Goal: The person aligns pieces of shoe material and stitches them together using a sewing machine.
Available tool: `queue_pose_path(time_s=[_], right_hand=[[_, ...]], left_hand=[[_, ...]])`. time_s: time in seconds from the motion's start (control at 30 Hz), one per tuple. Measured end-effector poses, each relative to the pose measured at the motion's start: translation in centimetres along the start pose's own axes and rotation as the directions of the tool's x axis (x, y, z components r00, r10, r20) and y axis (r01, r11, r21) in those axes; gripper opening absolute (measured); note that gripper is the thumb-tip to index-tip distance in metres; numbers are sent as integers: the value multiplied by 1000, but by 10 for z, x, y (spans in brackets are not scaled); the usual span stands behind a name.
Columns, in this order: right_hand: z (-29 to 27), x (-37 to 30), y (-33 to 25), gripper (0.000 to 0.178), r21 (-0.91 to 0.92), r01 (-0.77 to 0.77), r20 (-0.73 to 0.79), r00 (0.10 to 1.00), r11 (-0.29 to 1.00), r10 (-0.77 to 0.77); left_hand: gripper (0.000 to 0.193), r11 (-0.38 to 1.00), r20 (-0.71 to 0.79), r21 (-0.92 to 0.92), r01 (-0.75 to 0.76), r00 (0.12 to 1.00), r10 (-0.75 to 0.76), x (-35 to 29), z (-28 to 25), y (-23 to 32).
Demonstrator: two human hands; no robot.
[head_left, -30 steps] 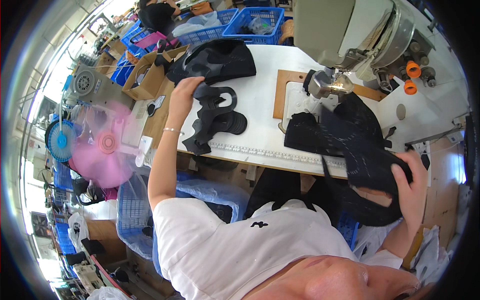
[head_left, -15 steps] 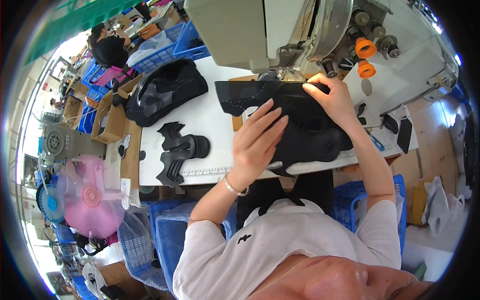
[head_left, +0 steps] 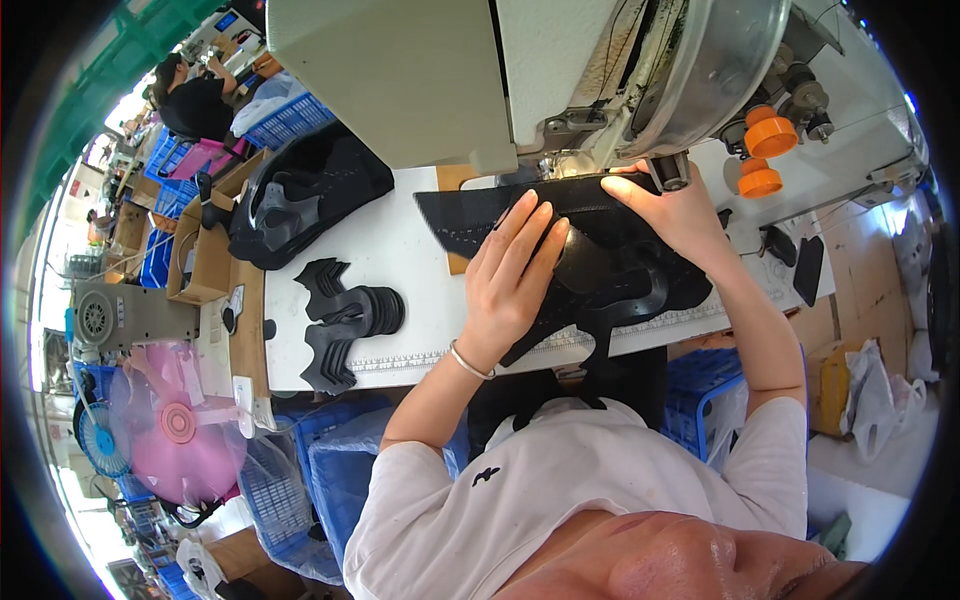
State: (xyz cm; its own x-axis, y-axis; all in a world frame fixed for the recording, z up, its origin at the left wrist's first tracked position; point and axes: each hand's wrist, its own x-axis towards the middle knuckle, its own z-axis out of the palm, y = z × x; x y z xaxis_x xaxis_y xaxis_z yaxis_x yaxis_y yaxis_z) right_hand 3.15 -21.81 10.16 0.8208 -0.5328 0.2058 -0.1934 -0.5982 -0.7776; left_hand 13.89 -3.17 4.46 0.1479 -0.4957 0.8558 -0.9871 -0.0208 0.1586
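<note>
A black stitched piece (head_left: 600,262), with smooth dark-grey patches and a cut-out lower edge, lies under the head of a sewing machine (head_left: 400,80). My left hand (head_left: 512,275) rests on its left part, fingers stretched out and flat. Along its upper edge, close to the needle area, my right hand (head_left: 672,212) grips it; the thumb is on top and the other fingertips are partly hidden behind the edge and a machine knob. The needle itself is hidden. To the left sit a pile of similar black pieces (head_left: 320,195) and a stack of small curved black parts (head_left: 345,318).
Orange thread-tension knobs (head_left: 770,135) stick out from the machine. A dark phone (head_left: 809,270) lies at the table's right end. A ruler strip (head_left: 410,360) runs along the front edge. Blue crates (head_left: 700,390) stand below the table, and a pink fan (head_left: 178,424) is at left.
The black piece has turned slightly, and its smooth grey patch shows more. My left hand stays flat on it, my right still grips the edge. The view has shifted nearer the machine.
</note>
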Motion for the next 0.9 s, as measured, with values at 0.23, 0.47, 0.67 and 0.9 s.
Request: queue_pose_path(time_s=[0.23,0.47,0.67,0.9], right_hand=[[-3,15,10,33,-184,315,-80,939,931,-334],[0,50,37,25,-320,497,172,868,807,-466],[-23,66,60,34,-458,334,477,874,824,-90],[-18,70,47,33,-512,269,452,892,815,-10]], left_hand=[[34,995,89,99,-25,996,16,15,-6,1],[35,997,179,66,-37,984,24,35,-14,3],[37,995,156,96,12,987,-27,39,-9,7],[35,992,131,112,55,989,-70,38,-9,10]])
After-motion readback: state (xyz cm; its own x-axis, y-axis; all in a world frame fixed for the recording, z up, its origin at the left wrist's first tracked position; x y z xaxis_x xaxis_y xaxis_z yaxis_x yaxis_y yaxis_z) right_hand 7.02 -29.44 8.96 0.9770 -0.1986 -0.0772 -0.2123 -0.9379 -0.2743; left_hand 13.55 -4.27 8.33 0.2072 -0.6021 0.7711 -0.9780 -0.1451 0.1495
